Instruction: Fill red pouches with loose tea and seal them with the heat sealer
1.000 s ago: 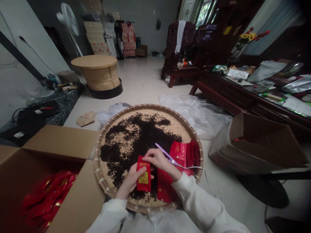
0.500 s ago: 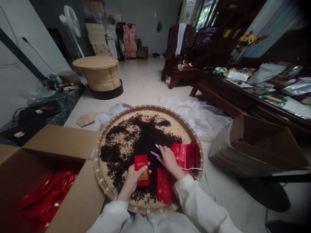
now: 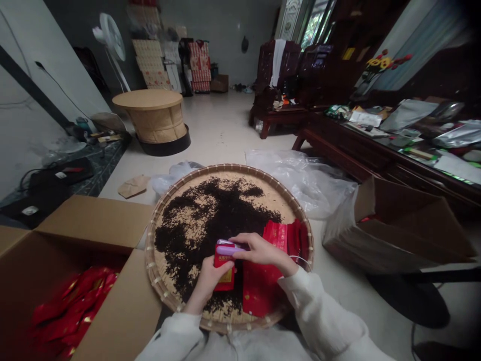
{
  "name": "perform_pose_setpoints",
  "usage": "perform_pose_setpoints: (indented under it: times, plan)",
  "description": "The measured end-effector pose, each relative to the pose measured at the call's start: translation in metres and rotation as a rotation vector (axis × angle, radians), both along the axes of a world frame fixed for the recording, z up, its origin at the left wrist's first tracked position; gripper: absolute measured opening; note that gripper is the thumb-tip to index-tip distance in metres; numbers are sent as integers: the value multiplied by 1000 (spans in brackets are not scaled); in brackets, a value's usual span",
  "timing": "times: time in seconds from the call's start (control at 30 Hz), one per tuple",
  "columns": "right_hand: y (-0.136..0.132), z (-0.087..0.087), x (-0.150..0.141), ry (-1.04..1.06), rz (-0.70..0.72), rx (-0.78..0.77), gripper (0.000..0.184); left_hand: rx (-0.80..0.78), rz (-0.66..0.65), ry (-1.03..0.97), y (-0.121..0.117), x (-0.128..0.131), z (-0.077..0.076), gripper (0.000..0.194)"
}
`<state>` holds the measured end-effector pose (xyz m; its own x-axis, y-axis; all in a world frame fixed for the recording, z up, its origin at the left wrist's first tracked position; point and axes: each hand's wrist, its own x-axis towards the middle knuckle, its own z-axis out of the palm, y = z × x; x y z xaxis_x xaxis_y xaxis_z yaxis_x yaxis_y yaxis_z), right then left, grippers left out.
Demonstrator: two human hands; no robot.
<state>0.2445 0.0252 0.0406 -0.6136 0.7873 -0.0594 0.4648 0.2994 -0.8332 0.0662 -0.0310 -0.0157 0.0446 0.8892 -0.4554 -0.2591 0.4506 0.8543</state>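
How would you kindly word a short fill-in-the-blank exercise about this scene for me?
The purple corded clamp is in the person's ____ hand.
The packet in the other hand is mainly ____ in colour.
Dark dried leaves lie on a woven tray whose outline is ____.

Missing words: right; red; round.
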Motion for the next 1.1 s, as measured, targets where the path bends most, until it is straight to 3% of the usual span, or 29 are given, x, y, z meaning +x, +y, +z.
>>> perform_pose_setpoints:
  times: [0.27,0.87,1.1]
  plan:
    - [-9,3,-14,8,-78,26,28,-12,-34,27,-3,2,6,49]
    - [-12,1,-20,-19,-129,2,29,-28,-119,46,-6,1,2,47]
    - [-13,1,-18,-20,-84,22,30,140,79,-94,1,1,11,52]
